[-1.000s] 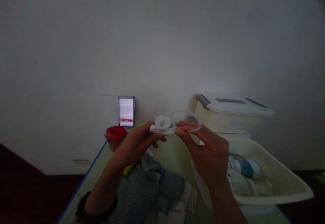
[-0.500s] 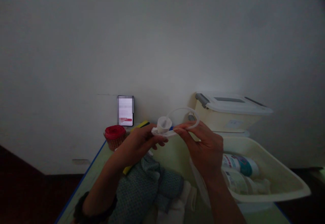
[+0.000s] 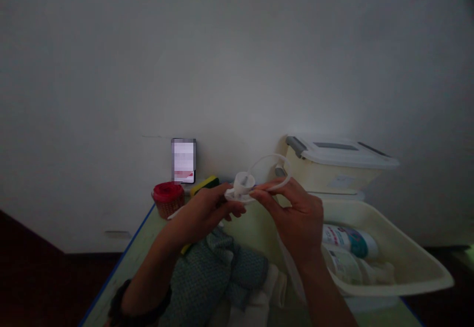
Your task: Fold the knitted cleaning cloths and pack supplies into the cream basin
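Note:
Held between my two hands is a white plastic spray head [image 3: 243,183], its round cap collar opening upward. A thin pale tube [image 3: 274,156] rises out of the collar and bends over to the right in an arc. My left hand [image 3: 211,206] has its fingers closed on the left end of the spray head. At the other side, my right hand [image 3: 294,213] pinches with thumb and forefinger beside the collar, with the tube's end running along its fingers. Whether the right fingertips grip the tube alone or the head too is hard to see.
Below my hands lie a grey-green knitted cloth [image 3: 202,282] and white cloths [image 3: 255,307]. An open cream bin [image 3: 407,248] with bottles stands at right, a lidded box [image 3: 333,169] behind it. A red basket [image 3: 168,201], a phone [image 3: 184,161] and a yellow-black sponge [image 3: 205,183] are at left.
The spray head has shifted slightly right and turned a little, its blue part no longer showing. My right fingertips have come closer to the collar.

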`<state>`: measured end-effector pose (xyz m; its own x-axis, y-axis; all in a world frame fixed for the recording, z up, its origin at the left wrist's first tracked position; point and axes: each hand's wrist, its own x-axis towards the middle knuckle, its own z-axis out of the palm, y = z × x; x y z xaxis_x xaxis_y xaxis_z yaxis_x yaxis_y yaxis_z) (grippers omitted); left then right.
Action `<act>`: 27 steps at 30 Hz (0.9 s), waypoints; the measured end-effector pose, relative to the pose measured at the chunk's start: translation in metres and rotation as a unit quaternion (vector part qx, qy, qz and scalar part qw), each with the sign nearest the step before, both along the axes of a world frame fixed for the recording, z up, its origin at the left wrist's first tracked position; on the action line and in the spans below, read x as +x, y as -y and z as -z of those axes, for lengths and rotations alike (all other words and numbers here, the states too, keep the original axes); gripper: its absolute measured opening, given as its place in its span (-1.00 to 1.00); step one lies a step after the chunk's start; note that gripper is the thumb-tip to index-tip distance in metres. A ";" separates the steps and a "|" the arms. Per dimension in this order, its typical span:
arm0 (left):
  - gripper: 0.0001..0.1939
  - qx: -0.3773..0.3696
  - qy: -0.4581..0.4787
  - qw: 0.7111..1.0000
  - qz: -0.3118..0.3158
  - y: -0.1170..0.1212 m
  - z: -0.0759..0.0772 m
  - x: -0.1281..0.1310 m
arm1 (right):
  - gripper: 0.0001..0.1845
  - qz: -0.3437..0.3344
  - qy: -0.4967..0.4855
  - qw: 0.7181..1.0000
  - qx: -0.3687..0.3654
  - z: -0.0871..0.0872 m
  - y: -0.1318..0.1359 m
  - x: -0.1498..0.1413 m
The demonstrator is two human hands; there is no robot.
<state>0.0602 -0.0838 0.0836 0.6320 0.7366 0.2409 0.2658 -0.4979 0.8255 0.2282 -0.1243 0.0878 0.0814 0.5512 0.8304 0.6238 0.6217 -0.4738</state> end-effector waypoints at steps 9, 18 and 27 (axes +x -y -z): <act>-0.81 -0.028 0.064 0.997 0.022 -0.004 0.009 0.005 | -0.86 0.031 -0.046 0.998 0.009 0.005 0.002 -0.014; -0.82 -0.074 0.150 0.985 0.040 -0.005 0.008 0.004 | -0.88 0.068 -0.051 0.996 0.027 0.004 0.001 -0.008; -0.83 -0.033 0.083 0.995 0.040 -0.003 0.006 -0.001 | -0.91 0.074 -0.057 0.996 -0.001 0.000 0.001 0.001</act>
